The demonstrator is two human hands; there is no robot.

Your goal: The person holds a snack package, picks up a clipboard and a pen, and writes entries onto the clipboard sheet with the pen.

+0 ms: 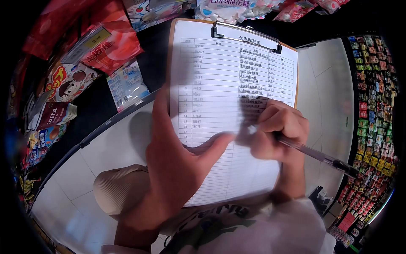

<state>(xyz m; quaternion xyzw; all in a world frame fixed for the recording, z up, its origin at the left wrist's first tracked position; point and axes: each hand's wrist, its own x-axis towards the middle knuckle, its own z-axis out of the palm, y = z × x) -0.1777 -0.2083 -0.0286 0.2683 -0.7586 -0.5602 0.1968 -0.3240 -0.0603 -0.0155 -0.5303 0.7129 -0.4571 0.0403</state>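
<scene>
The left hand [177, 158] grips the clipboard [172, 46] by its left edge, thumb spread over the sheet [237, 180]; a firm hold there should keep the writing surface steady. To its right, the right hand [283, 129] holds a pen [315, 156] over the partly filled rows, tip too blurred to make out; knuckles are best kept off fresh ink. Farther off, the clip [247, 33] pins the sheet's far end, packaged sweets [224, 10] beyond.

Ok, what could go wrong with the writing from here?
The right hand shades part of the sheet, so an entry might land on the wrong line. It may also smudge handwriting close above it. The clipboard seems steadied mainly by the left hand, so pressing the pen might tilt it.
</scene>
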